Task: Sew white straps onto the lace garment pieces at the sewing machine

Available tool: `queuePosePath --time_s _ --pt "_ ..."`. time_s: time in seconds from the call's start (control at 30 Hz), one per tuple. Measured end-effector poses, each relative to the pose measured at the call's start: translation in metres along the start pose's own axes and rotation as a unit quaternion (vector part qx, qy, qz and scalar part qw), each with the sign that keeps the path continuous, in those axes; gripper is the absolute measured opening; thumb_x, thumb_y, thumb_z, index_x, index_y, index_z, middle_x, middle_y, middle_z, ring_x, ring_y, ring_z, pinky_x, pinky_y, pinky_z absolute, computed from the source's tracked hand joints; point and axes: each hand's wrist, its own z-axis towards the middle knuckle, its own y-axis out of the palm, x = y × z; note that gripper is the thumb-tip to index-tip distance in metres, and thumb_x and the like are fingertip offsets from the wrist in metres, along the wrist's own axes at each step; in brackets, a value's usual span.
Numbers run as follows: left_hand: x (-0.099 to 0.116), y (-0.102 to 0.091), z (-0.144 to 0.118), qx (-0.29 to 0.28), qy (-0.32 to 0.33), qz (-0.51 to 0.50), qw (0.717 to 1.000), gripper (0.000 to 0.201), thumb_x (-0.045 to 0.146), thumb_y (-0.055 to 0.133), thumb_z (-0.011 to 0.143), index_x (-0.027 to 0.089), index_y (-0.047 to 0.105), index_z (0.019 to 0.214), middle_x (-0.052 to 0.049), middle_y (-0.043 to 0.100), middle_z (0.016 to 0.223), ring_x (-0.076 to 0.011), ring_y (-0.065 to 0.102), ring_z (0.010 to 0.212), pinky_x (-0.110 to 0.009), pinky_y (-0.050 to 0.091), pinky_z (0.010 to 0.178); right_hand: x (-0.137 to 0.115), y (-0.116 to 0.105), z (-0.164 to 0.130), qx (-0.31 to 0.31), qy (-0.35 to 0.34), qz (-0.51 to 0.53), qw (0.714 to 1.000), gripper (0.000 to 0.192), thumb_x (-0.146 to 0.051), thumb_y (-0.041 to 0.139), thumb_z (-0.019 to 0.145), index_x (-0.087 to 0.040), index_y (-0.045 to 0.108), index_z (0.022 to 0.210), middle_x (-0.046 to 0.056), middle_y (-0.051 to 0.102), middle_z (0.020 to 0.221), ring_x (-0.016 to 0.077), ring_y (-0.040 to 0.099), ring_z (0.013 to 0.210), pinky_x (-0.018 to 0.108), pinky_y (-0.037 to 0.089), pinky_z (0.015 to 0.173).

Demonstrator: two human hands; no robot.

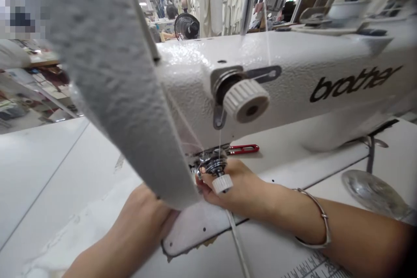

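A white sewing machine [195, 65] fills the view, its head close to the camera. My right hand [239, 186] is under the machine head, beside the small white tension knob [223, 183]. Its thumb and fingers are bent together near the needle area, and what they pinch is hidden. From beneath that hand a narrow white strip [239, 243] runs toward the front edge. My left hand [143, 213] rests to the left of the bed, its fingers hidden by the machine head. White fabric [78, 230] lies beside my left hand. Threads run down to the lower knob.
Red-handled thread snips [244, 149] lie behind my right hand. A larger tension dial [246, 100] juts from the machine arm. A clear plastic piece [374, 193] is at right, and a printed ruler scale [312, 266] marks the front. A black fan [187, 27] stands beyond.
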Motion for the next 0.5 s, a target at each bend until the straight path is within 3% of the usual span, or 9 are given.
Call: queuePosePath --time_s 0.1,0.2,0.37,0.5 --pt "-0.001 -0.002 -0.002 0.016 0.044 0.027 0.999 0.027 0.02 0.043 0.095 0.02 0.067 0.108 -0.008 0.071 0.103 -0.0243 0.067 0.091 -0.041 0.059 0.078 0.002 0.004 -0.004 0.012 -0.011 -0.019 1.0 0.01 -0.017 0.062 0.085 -0.019 0.065 0.077 0.004 0.066 0.074 0.0188 0.059 0.07 0.03 0.049 0.062" --pt "-0.001 -0.008 -0.004 -0.03 0.052 0.051 0.997 0.028 0.013 0.043 0.094 0.017 0.067 0.107 -0.01 0.071 0.106 -0.0254 0.067 0.097 -0.042 0.059 0.082 0.001 0.001 -0.006 0.003 -0.01 -0.015 1.0 0.014 -0.015 0.063 0.086 -0.019 0.064 0.074 0.005 0.067 0.075 0.0202 0.061 0.074 0.03 0.05 0.063" --pt "-0.002 -0.009 -0.007 -0.012 -0.038 0.026 0.999 0.019 0.029 0.051 0.091 0.024 0.07 0.095 -0.006 0.073 0.091 -0.0237 0.068 0.079 -0.036 0.061 0.065 0.001 -0.008 -0.006 0.003 -0.024 0.007 1.0 0.015 -0.007 0.058 0.087 -0.017 0.063 0.077 0.002 0.067 0.074 0.0153 0.06 0.069 0.026 0.049 0.059" --pt "-0.006 -0.004 -0.008 0.017 -0.057 0.012 0.998 0.02 0.031 0.054 0.09 0.03 0.07 0.102 -0.003 0.073 0.09 -0.0211 0.068 0.074 -0.032 0.059 0.06 0.004 -0.008 -0.008 0.009 -0.031 0.022 0.999 0.015 -0.006 0.06 0.084 -0.018 0.061 0.074 0.0 0.067 0.074 0.0124 0.058 0.068 0.023 0.047 0.057"
